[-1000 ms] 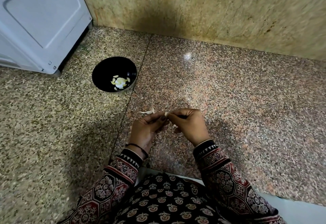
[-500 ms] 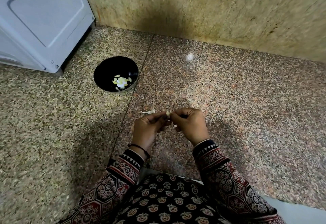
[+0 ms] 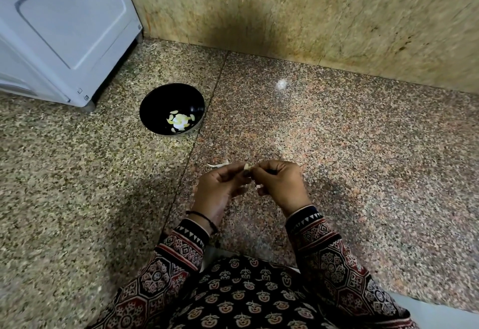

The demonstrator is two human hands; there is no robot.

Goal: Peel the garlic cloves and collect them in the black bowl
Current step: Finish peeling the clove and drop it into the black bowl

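A black bowl (image 3: 155, 105) stands on the speckled stone floor, up and left of my hands, with several pale peeled garlic cloves (image 3: 178, 120) in its bottom. My left hand (image 3: 220, 188) and my right hand (image 3: 281, 186) meet low over the floor and pinch one small garlic clove (image 3: 246, 166) between their fingertips; only its pale tip shows. A whitish bit of garlic (image 3: 259, 186) peeks out under my right hand's fingers. A strip of papery garlic skin (image 3: 217, 164) lies on the floor just beyond my left hand.
A white appliance (image 3: 64, 25) stands at the upper left, its corner close to the bowl. A stone wall (image 3: 311, 12) runs along the back. Speckled floor (image 3: 375, 160) stretches to the right. My patterned lap (image 3: 246, 297) fills the bottom edge.
Both hands stay together on the clove with only slight finger shifts. The view drifts a little; the bowl and skin have not moved.
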